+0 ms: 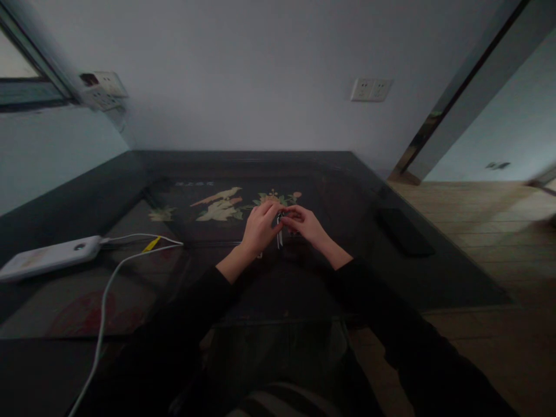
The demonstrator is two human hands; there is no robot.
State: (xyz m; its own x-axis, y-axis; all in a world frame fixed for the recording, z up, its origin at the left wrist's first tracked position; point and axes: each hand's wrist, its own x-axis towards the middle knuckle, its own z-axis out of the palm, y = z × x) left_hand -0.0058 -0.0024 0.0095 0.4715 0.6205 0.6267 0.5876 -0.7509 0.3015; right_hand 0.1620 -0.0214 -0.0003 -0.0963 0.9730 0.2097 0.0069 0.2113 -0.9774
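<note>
Between your two hands hangs a small metal object (280, 234) — pale, narrow, dangling downward from the point where your fingertips meet; it is too small and dim to tell what it is. It sits above the middle of the dark table (434, 272), just in front of the painted bird-and-flower panel (226, 205) set into the tabletop.

Your left hand (260, 227) has its fingers curled in narrowly, pinching at the top of the metal object. Your right hand (304, 225) mirrors it from the other side, fingers drawn close and meeting the same spot — both hands touch the object and each other at the fingertips. Both arms come in from below in black sleeves (382, 313).

To your right on the table, well apart from the hands, lies a flat black device (405, 231), face up near the edge. To your left, a white power bank (47, 256) rests near the table's left edge, with a white cable (106, 289) plugged into it that loops across the surface and runs off toward you; a small yellow tag (152, 244) sits on the cable near the plug.

On the wall behind, a white double socket (371, 90) is mounted at the right, and another socket block (102, 90) sits at the left corner beside a window frame (26, 92). Wooden flooring (486, 231) shows to the right of the table.
</note>
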